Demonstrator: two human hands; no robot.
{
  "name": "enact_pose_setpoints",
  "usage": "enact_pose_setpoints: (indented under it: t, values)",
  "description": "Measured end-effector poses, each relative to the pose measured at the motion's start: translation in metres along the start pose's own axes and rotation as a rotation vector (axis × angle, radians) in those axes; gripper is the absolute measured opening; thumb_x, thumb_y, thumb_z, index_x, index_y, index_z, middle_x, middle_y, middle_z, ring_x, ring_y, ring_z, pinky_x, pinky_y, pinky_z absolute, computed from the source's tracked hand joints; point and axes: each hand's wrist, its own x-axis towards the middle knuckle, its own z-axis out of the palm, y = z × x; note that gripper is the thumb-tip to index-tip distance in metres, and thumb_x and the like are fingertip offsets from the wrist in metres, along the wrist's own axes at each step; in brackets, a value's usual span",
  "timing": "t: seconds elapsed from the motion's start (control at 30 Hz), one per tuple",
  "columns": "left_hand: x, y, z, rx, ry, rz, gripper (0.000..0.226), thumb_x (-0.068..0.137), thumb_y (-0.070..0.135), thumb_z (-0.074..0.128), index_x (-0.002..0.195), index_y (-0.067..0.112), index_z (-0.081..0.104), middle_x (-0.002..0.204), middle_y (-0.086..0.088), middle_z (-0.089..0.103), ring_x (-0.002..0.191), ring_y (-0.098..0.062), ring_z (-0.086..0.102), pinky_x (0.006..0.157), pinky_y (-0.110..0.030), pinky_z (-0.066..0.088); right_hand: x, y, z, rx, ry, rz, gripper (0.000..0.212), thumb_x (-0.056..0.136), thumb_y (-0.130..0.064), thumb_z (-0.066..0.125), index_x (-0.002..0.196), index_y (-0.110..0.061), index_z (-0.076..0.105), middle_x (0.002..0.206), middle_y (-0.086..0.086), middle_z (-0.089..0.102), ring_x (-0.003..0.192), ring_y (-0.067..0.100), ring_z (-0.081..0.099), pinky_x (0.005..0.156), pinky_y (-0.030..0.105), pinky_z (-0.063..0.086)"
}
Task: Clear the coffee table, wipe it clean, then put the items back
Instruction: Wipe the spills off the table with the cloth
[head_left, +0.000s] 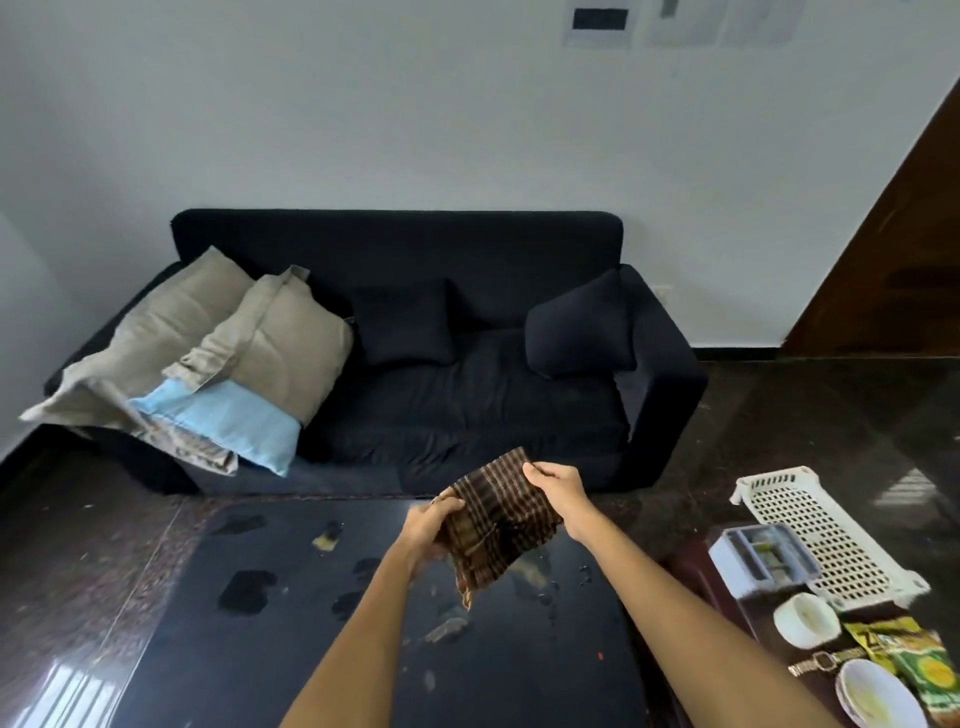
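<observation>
Cloth (496, 525), brown and checked, hangs above the stained dark coffee table (270, 644) between my hands, my left hand (434, 525) gripping its bunched near edge and my right hand (558, 486) pinching its far corner.

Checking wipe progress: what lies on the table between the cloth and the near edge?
Head view: spills and crumbs on the coffee table below the checked cloth.

I see soft even daylight, window glare on the glossy floor (67, 686) lower left, wide-angle bending at edges, blurred right-hand clutter.
</observation>
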Motion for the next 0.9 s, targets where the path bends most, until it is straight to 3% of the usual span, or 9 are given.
enact_pose_setpoints:
  t: [0.1,0.27,0.37,0.43,0.57,0.67,0.77,0.9]
  values:
    - [-0.003,0.001,0.001,0.001,0.033,0.024,0.012,0.087,0.016,0.06,0.08,0.006,0.062,0.078,-0.008,0.066,0.07,-0.018,0.063,0.058,-0.029,0.052,-0.013,0.001,0.023,-0.099,-0.033,-0.113,0.031,0.089,-0.021,0.064,0.115,-0.004,0.065,0.112,0.004,0.066,0.103,0.013,0.058,0.088,0.021,0.042]
    - [0.002,0.003,0.017,-0.11,0.063,0.037,0.019,0.092,0.013,0.052,0.081,-0.002,0.058,0.074,-0.014,0.062,0.067,-0.022,0.062,0.055,-0.029,0.057,-0.024,0.01,0.044,-0.266,-0.294,-0.188,0.029,0.088,-0.024,0.065,0.115,-0.014,0.066,0.105,0.001,0.069,0.093,0.007,0.062,0.08,0.013,0.046]
    - [0.009,-0.005,0.019,-0.115,0.11,0.006,0.017,0.092,0.012,0.051,0.086,-0.003,0.056,0.079,-0.015,0.061,0.068,-0.022,0.062,0.05,-0.025,0.057,-0.018,0.029,0.041,-0.27,-0.353,-0.143,0.038,0.083,-0.028,0.07,0.12,-0.02,0.063,0.106,-0.002,0.069,0.097,0.008,0.062,0.086,0.019,0.048]
    - [0.011,-0.015,0.02,-0.041,0.127,-0.01,0.015,0.091,0.011,0.052,0.082,0.0,0.058,0.076,-0.012,0.061,0.066,-0.02,0.061,0.045,-0.022,0.055,-0.01,0.047,0.037,-0.199,-0.335,-0.095,0.036,0.084,-0.027,0.07,0.118,-0.019,0.064,0.108,-0.001,0.069,0.1,0.01,0.063,0.089,0.022,0.048]
    - [0.02,-0.031,0.016,0.064,0.121,-0.048,0.021,0.089,0.013,0.053,0.091,-0.005,0.063,0.082,-0.015,0.066,0.072,-0.024,0.064,0.066,-0.033,0.056,0.001,0.077,0.022,0.016,-0.173,0.067,0.027,0.089,-0.015,0.063,0.115,-0.006,0.064,0.111,0.005,0.067,0.097,0.015,0.062,0.086,0.024,0.05]
    - [0.024,-0.043,0.016,0.066,0.14,-0.077,0.022,0.092,0.015,0.053,0.082,-0.002,0.062,0.08,-0.014,0.065,0.069,-0.021,0.063,0.05,-0.026,0.054,0.01,0.096,0.007,0.061,-0.091,0.116,0.029,0.09,-0.012,0.06,0.117,-0.001,0.061,0.108,0.008,0.065,0.097,0.016,0.059,0.075,0.017,0.05]
    - [0.026,-0.054,0.021,0.049,0.163,-0.121,0.022,0.093,0.014,0.052,0.076,0.003,0.059,0.078,-0.011,0.063,0.068,-0.017,0.06,0.043,-0.02,0.052,0.006,0.102,0.014,0.035,-0.187,0.087,0.029,0.09,-0.018,0.062,0.115,-0.004,0.064,0.106,0.005,0.067,0.1,0.018,0.064,0.076,0.015,0.05]
    - [0.039,-0.075,0.028,-0.003,0.231,-0.206,0.021,0.09,0.014,0.056,0.077,-0.003,0.055,0.074,-0.013,0.06,0.064,-0.021,0.06,0.04,-0.019,0.052,-0.006,0.119,0.036,-0.061,-0.435,0.049,0.035,0.083,-0.018,0.071,0.117,-0.012,0.065,0.107,0.007,0.069,0.087,0.006,0.062,0.08,0.015,0.048]
